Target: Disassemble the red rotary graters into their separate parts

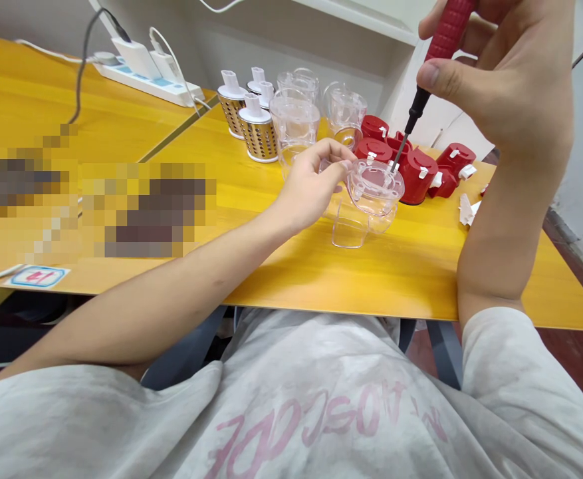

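Left fingers: the fingers (pixel 334 158) of the left hand (pixel 307 189) lie close together, their tips clamped on the edge of a clear plastic housing (pixel 375 188).
Right fingers: the fingers (pixel 433 76) of the right hand (pixel 503 86) wrap closed around a red-handled screwdriver (pixel 445 36), thumb pressed along the grip.
Screwdriver tip: the thin dark steel shaft (pixel 405 133) slants down, its tip reaching into the top of the housing.
Housing: glossy, transparent moulded plastic with an open ring on top and a squared lower spout, held just above the surface, in front of the red parts.
Arms: the left forearm (pixel 171 289) stretches low across the front edge of the surface; the right forearm (pixel 508 226) rises nearly upright, its elbow near that edge.
Nearby parts: glossy red plastic caps (pixel 417 176) with white clips stand just beyond the housing, and clear plastic cups (pixel 295 120) stand beside them.
Further back: ribbed metal grater drums (pixel 257 138) with white plastic tops stand left of the cups.
Surface: smooth yellow wood-grain laminate (pixel 371 273), with a pixelated patch hiding part of it on the left.
Behind: a white power strip (pixel 141 83) with plugged-in chargers.
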The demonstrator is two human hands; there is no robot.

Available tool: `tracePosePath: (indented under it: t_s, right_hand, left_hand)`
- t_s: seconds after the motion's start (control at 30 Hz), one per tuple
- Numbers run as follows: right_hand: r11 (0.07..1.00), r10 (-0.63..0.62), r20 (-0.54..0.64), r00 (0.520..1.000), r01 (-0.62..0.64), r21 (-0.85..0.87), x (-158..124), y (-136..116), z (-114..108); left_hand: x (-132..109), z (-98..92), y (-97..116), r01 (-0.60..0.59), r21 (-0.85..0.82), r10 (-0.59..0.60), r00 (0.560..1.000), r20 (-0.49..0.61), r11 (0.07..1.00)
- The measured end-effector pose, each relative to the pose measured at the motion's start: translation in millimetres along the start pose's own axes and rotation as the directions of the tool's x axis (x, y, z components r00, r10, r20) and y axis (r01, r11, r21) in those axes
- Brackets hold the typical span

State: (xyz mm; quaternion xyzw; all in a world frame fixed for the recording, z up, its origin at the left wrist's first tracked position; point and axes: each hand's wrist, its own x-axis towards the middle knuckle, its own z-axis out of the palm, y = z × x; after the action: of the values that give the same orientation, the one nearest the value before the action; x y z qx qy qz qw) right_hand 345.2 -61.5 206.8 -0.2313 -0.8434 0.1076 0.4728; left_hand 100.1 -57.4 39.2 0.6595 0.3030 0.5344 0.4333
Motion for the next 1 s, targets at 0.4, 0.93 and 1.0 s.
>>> tracePosePath:
  t_s: [0.4,0.93,1.0]
  right_hand:
    - [0.989,-0.061,-0.01,0.998,0.062,0.133,-3.3,7.0,-0.2]
    - [0.989,-0.04,-0.015,0.999,0.042,0.143,-7.0,-0.7,1.4]
    - [0.985,-0.048,-0.014,0.999,0.05,0.164,-7.3,-1.1,0.6]
  left_hand:
    - [0.3,-0.2,1.2,-0.003,-0.022,0.003,1.0,-0.013,1.0]
    - [0.8,-1.0,-1.6,-0.004,-0.001,0.004,1.0,0.012,1.0]
    - [0.5,-0.6,-1.7,-0.01,0.006,0.01,1.0,0.005,1.0]
